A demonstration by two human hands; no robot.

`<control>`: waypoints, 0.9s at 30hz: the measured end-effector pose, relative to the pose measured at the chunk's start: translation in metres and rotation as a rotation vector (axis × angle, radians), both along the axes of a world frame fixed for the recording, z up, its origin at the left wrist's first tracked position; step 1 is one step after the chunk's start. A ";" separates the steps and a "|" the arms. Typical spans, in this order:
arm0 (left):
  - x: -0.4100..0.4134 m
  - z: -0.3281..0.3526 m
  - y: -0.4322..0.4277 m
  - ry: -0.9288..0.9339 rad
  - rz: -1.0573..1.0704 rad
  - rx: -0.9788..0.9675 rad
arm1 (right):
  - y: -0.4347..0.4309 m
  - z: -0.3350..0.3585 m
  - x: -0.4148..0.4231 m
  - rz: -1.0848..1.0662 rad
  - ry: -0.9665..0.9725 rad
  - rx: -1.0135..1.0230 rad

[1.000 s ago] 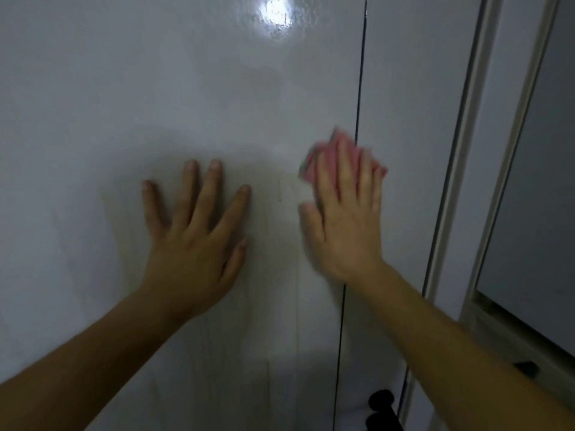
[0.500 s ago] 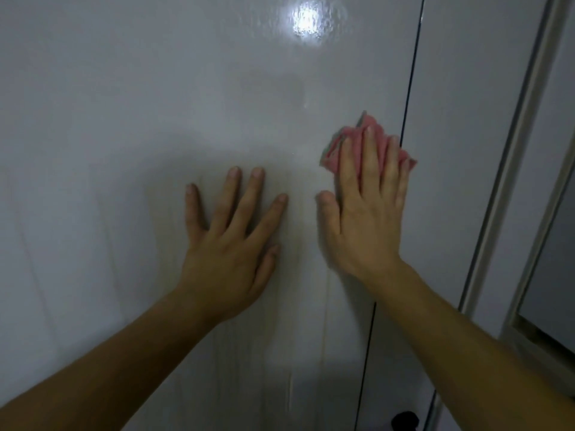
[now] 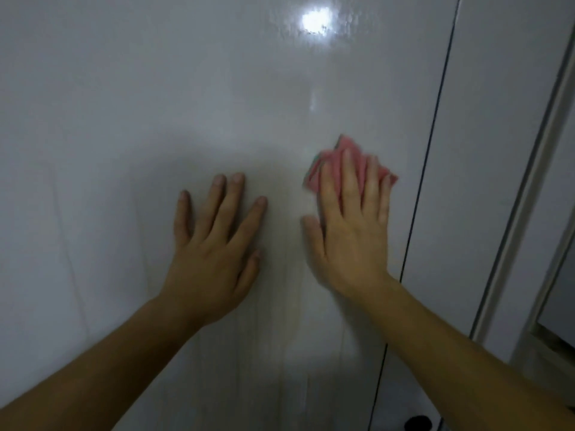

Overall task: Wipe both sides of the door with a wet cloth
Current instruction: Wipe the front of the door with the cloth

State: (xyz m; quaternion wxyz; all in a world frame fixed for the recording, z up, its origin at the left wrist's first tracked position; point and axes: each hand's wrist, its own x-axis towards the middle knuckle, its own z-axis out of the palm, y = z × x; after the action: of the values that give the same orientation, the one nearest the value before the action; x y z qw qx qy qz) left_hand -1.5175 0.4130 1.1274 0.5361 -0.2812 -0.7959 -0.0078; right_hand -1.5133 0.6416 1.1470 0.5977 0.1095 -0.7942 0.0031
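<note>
The white glossy door (image 3: 217, 104) fills most of the view, with wet streaks running down it and a lamp's glare near the top. My left hand (image 3: 214, 247) lies flat on the door with its fingers spread and holds nothing. To its right, my right hand (image 3: 351, 225) presses a crumpled pink cloth (image 3: 345, 154) against the door with straight fingers. The cloth shows above and beside the fingertips; the rest is hidden under the hand. A dark vertical gap (image 3: 432, 150) marks the door's right edge, just right of the cloth.
Beyond the gap stands a white panel (image 3: 485, 150), then a pale frame strip (image 3: 529, 181) running diagonally at the right. A dark round knob (image 3: 418, 424) shows at the bottom edge. A darker recess (image 3: 557, 321) sits at the far right.
The view has shifted, so the door's edge gap now lies further right. My right hand and the cloth have slid left of that gap, slightly lower. The left hand stays flat on the door.
</note>
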 end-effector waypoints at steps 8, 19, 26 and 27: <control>0.002 0.007 -0.036 -0.047 -0.081 -0.051 | -0.017 -0.019 0.003 0.004 -0.019 0.148; -0.005 -0.009 -0.076 -0.068 0.059 0.061 | -0.067 -0.035 -0.003 0.003 -0.039 0.250; -0.003 -0.011 -0.113 -0.056 -0.095 0.115 | -0.112 0.002 -0.012 0.024 -0.016 0.177; -0.003 -0.013 -0.122 -0.054 -0.080 0.131 | -0.115 -0.020 -0.011 0.025 -0.040 0.229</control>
State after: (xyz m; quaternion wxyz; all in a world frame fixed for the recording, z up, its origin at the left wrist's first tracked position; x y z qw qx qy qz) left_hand -1.5202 0.2911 1.1143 0.5310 -0.2767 -0.7960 -0.0885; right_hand -1.5244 0.5265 1.1272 0.5650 0.1866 -0.7999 -0.0781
